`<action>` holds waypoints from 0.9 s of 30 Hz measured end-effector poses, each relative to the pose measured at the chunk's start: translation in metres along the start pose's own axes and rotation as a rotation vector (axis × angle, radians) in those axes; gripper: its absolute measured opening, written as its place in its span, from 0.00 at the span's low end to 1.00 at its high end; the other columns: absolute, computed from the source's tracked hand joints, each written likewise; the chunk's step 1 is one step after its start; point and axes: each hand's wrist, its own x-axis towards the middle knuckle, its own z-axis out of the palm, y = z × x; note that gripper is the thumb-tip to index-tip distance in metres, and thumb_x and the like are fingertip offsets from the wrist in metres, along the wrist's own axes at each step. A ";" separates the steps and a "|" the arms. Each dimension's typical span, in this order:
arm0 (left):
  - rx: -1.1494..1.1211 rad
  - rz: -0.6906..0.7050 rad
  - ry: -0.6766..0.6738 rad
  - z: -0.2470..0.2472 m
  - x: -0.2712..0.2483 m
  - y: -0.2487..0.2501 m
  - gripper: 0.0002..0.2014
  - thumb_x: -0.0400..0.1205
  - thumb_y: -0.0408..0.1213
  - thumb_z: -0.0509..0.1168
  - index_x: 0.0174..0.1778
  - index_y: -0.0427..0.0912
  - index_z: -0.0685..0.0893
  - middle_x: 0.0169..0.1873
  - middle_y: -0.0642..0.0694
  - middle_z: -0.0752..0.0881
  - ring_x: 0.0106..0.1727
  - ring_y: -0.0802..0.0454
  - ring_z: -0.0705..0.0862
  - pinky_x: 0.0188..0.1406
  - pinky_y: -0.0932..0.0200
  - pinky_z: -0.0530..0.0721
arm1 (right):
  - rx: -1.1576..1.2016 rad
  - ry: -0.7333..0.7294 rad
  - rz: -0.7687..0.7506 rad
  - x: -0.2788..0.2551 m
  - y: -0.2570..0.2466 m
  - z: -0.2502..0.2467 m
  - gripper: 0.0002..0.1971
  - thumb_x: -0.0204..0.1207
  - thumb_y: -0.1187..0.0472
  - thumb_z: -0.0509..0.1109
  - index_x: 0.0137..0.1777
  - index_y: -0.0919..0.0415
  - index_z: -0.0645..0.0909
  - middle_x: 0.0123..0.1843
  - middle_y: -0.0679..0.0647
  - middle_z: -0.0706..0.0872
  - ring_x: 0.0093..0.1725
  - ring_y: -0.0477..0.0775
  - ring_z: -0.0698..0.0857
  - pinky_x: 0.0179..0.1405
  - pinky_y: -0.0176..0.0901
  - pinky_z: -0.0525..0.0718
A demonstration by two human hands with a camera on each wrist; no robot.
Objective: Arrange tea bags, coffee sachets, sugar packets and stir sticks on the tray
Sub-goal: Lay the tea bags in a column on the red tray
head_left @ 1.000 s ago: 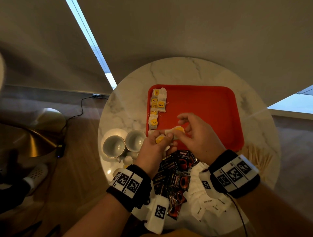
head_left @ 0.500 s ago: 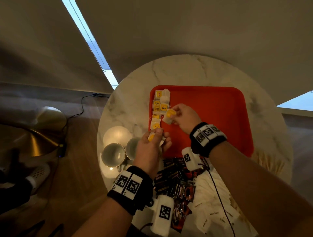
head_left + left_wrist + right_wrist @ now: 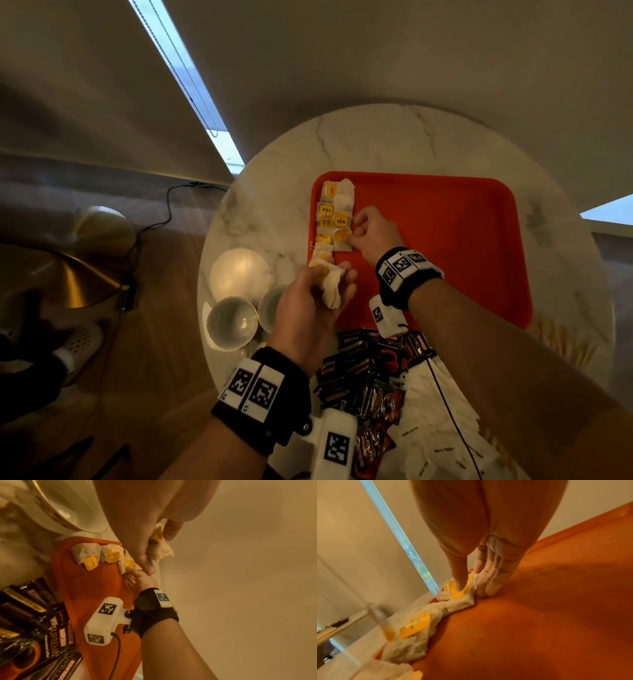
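My right hand presses a soft white paper tea bag with yellow tag onto the red plastic tray; my left hand clutches spare crumpled tea bags. Light, flimsy things; I'd pinch each by its edges.

Yellow tea bag tags on the tray read "TEA". Dark coffee sachets carry "KOPIKO" and "SUPREMO". Print on the white sugar packets is too small to read.
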 end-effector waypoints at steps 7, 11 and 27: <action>0.013 0.018 0.009 -0.001 0.006 -0.001 0.17 0.90 0.36 0.58 0.71 0.30 0.81 0.66 0.32 0.87 0.69 0.38 0.86 0.58 0.54 0.90 | 0.164 0.012 -0.182 -0.067 -0.028 -0.040 0.09 0.84 0.49 0.69 0.54 0.51 0.86 0.47 0.43 0.88 0.45 0.38 0.85 0.47 0.38 0.83; 0.155 0.048 -0.018 0.002 0.004 -0.005 0.14 0.89 0.37 0.65 0.64 0.32 0.86 0.60 0.34 0.90 0.55 0.47 0.90 0.47 0.61 0.90 | 0.125 -0.183 -0.285 -0.097 -0.039 -0.056 0.09 0.82 0.49 0.72 0.56 0.49 0.89 0.52 0.42 0.84 0.49 0.37 0.82 0.48 0.29 0.79; 0.349 0.156 0.050 -0.017 -0.001 -0.015 0.10 0.88 0.32 0.64 0.63 0.34 0.85 0.44 0.40 0.87 0.34 0.56 0.83 0.32 0.65 0.83 | 0.391 0.044 -0.071 -0.076 -0.005 -0.054 0.01 0.84 0.62 0.70 0.51 0.57 0.83 0.44 0.54 0.89 0.40 0.49 0.90 0.38 0.40 0.90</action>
